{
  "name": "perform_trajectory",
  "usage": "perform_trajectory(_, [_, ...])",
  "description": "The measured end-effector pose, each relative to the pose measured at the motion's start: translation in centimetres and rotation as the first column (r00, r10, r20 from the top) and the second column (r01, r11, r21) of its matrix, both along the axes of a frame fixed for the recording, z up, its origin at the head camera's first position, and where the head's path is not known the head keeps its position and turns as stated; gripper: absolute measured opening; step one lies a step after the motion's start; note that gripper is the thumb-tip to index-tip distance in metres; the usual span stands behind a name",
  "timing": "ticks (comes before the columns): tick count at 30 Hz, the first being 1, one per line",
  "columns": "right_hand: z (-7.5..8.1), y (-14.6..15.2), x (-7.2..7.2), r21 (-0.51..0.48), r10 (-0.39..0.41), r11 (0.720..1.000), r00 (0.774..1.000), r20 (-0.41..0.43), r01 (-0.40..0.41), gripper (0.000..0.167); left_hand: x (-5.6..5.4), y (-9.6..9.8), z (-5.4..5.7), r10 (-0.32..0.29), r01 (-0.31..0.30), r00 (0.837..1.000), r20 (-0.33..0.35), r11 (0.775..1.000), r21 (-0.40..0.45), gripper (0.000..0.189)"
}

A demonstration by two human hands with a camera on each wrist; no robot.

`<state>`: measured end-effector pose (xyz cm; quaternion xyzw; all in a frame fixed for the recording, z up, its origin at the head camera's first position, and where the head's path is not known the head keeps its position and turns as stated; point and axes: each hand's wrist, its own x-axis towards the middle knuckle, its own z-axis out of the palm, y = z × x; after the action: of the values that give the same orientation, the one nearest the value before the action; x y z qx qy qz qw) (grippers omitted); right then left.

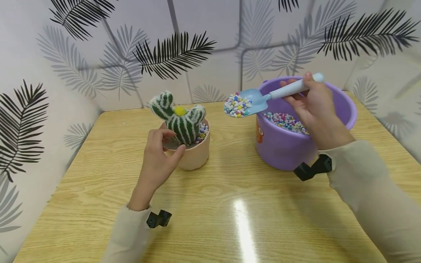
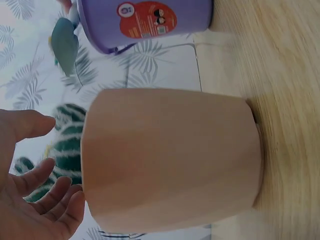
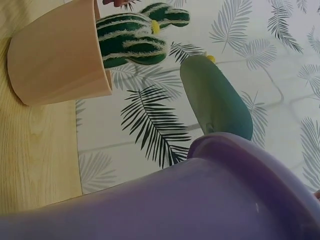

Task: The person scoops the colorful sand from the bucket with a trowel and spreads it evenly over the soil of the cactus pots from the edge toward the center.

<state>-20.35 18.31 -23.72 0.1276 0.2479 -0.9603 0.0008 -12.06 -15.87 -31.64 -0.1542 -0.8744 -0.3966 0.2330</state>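
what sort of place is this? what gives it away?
Probably an indoor tabletop set up for potting; home or studio, can't tell. Clues: wood-grain table, leaf-print backdrop, and a potted cactus beside a purple bucket of colored pebbles.

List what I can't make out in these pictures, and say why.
Head view: part of the coloured pellets in the purple bucket, hidden by its front wall and the right hand.
Left wrist view: fine print on the sticker, too small to read.
Right wrist view: most of the scoop's load, behind its blade; most of the left hand, cut off by the top edge.
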Motion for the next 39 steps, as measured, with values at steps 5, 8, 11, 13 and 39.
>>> perform_trajectory(5, [0.0,-0.4,0.1,-0.002,0.002,1.000,1.000,-0.001,-0.002,0.026,-0.7,-1.2,-0.7,0.054,-0.060,0.996,0.066,0.994,0.094,0.044])
perform_trajectory(8, [0.0,-0.7,0.1,0.004,0.004,1.000,1.000,0.007,-0.004,0.026,-1.1,-1.9,-1.0,0.065,-0.083,0.990,0.128,0.986,0.144,0.051])
perform_trajectory(11, [0.1,-1.0,0.0,0.014,0.006,1.000,1.000,0.013,-0.007,0.023,-1.5,-2.6,-1.2,0.045,-0.078,0.979,0.197,0.984,0.162,0.060])
perform_trajectory(13, [0.1,-1.2,0.0,0.031,0.015,0.999,1.000,0.009,-0.015,0.020,-1.9,-3.1,-1.4,0.019,-0.060,0.971,0.238,0.984,0.167,0.066])
perform_trajectory(39, [0.2,-2.5,0.0,0.093,0.003,0.996,1.000,0.004,-0.003,0.015,-3.0,-3.5,-2.5,-0.108,0.100,0.928,0.356,0.994,0.040,0.103])
